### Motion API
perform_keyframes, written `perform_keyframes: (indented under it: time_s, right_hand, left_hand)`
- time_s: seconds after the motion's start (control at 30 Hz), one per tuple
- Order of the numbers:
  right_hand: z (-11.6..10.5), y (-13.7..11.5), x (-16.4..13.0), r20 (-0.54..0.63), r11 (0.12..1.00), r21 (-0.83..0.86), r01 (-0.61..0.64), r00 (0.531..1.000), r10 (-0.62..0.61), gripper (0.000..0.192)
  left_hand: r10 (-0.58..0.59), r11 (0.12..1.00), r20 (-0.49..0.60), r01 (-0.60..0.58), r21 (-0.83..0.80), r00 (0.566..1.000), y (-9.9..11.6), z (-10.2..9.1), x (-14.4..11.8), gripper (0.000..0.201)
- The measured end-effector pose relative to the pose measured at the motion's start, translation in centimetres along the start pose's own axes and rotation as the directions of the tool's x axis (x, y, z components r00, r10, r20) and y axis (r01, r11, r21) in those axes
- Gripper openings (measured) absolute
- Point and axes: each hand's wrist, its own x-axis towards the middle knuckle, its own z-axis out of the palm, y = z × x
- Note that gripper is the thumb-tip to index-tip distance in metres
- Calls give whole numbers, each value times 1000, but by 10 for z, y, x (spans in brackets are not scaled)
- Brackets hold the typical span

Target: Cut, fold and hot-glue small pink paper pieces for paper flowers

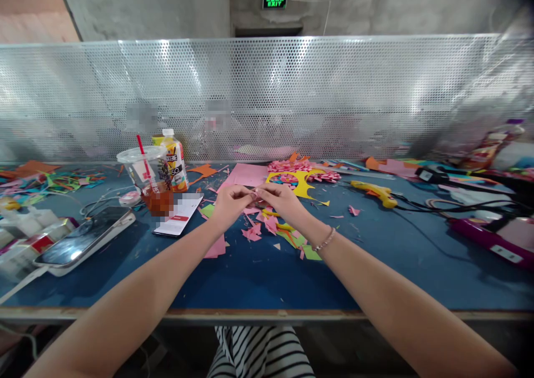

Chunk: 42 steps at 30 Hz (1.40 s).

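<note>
My left hand (234,201) and my right hand (280,200) meet at the middle of the blue table, fingertips pinched together. Whatever sits between the fingers is too small and covered to make out. Below and between the hands lie pink paper scraps (252,232) and a yellow-handled tool (285,227), partly hidden by paper. A green paper piece (312,253) rests near my right wrist. Just beyond the hands are a pink sheet (249,173) and a cut yellow sheet (303,181), with a pile of pink-and-red paper pieces (287,165) behind.
To the left stand a plastic cup of brown drink (157,200) with a red straw, a bottle (177,166) and a phone (85,239). On the right lie a yellow glue gun (375,193) with a black cord and a purple power strip (488,241). A perforated metal panel (267,88) borders the back.
</note>
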Motion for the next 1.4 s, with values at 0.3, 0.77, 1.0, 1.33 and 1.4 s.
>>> perform_keyframes:
  time_s: [0.3,0.77,1.0,1.33,1.4]
  right_hand:
    - [0,0,-1,-15,964,223,-144,988,151,16]
    - [-4,3,1,-72,999,-40,8,997,-11,14]
    - [-4,3,0,-66,970,-213,119,989,-136,19]
    - [-3,4,0,10,982,-183,43,999,-42,16]
    - [-2,3,0,24,997,-75,-31,999,33,20]
  left_hand:
    - [-57,998,-7,57,-12,998,4,5,-3,17]
    - [-55,984,-9,53,-172,998,-3,5,-1,17]
    - [-48,968,33,54,-247,998,5,4,-2,14]
    - [-146,962,114,168,-213,983,-3,-4,6,18]
    - [-134,968,103,152,-200,986,-5,-4,7,18]
